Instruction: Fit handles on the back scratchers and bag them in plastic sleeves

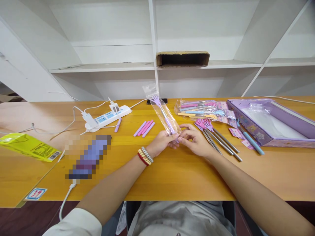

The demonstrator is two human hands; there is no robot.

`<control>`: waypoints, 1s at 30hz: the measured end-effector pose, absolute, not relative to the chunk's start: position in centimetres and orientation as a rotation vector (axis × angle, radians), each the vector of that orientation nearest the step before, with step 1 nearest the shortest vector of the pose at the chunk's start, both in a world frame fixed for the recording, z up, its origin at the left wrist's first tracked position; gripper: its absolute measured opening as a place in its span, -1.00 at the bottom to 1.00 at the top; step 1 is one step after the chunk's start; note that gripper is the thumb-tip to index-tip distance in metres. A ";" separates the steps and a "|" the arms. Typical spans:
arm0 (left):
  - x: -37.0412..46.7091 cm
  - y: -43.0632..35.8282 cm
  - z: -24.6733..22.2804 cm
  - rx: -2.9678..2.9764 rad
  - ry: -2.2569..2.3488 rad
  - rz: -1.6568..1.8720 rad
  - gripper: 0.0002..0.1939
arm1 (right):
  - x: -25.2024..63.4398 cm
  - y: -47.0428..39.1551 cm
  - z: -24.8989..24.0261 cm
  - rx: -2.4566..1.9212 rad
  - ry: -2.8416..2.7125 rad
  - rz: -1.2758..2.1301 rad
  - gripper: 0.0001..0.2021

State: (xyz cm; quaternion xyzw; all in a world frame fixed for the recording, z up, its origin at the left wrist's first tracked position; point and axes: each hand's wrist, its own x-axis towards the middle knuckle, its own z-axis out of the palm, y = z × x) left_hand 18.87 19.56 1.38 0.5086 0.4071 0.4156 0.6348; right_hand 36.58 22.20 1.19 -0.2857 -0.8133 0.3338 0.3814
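Observation:
A purple hand-shaped back scratcher (164,111) lies inside a clear plastic bag (149,89), tilted with its claw end away from me. My left hand (165,141) grips its near end, thumb on top. At the same end my right hand (193,140) has its thumb and fingers pinched at the bag's edge. Just right of my hands lie several metal back-scratcher rods with pink and purple claws (216,137). Behind them is a pile of bagged back scratchers (204,109). To the left are pink and purple handle sleeves (145,128).
A purple display box (264,141) stands at the right, with a blue-handled back scratcher (253,142) and pink cards (236,133) beside it. Leftward are a white power strip (108,118) with cables, a blurred phone (90,157) and a yellow package (29,147). A cardboard box (183,59) sits on the shelf.

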 end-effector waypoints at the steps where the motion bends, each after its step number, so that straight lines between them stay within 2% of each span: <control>1: 18.9 19.6 1.3 1.208 0.946 0.951 -0.63 | 36.6 22.2 1.2 -0.706 -2.090 0.898 -0.84; 5: 18.9 19.5 1.2 1.402 1.058 0.951 -0.66 | 36.5 22.3 1.1 -0.618 -2.120 1.001 -0.87; 9: 19.1 19.3 1.4 1.450 1.110 0.993 -0.67 | 36.4 22.7 0.6 -0.727 -2.007 1.017 -0.81; 21: 19.0 18.9 1.7 1.592 1.077 0.933 -0.69 | 36.6 22.7 0.6 -0.855 -2.095 0.763 -0.80; 25: 18.7 19.3 1.6 1.589 1.030 0.881 -0.75 | 36.8 22.8 0.4 -0.889 -2.071 0.841 -0.75; 30: 18.5 19.4 2.1 1.586 1.036 0.803 -0.75 | 36.7 22.8 -0.1 -0.900 -1.888 1.107 -0.70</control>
